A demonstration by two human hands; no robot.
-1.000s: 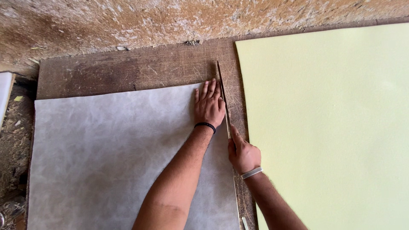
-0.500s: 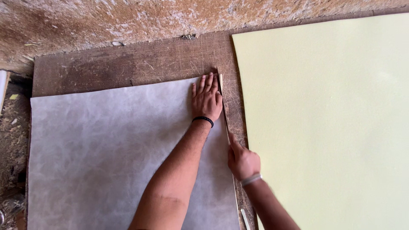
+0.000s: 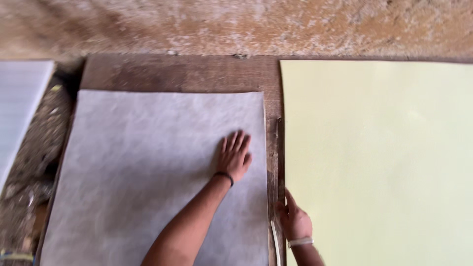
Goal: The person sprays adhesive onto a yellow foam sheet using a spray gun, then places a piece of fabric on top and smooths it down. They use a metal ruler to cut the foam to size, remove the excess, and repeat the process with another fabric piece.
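A large grey sheet (image 3: 143, 177) lies flat on a dark wooden board (image 3: 187, 74). My left hand (image 3: 234, 155) presses flat on the sheet near its right edge, fingers together; a black band circles that wrist. My right hand (image 3: 294, 221) sits in the gap between the grey sheet and a pale yellow sheet (image 3: 379, 157), gripping a thin wooden stick (image 3: 279, 162) that runs along the grey sheet's right edge. A light bracelet is on the right wrist. A thin pale strip (image 3: 275, 244) lies beside the sheet's lower right edge.
A rough brown wall or floor surface (image 3: 246, 24) runs across the top. A white sheet (image 3: 19, 108) lies at the far left. Dirt and debris (image 3: 24, 197) fill the strip left of the board.
The view has shifted, so both hands sit lower in the frame. My left hand has moved back from the sheet's top right corner toward its middle right. The right hand has slid down along the edge.
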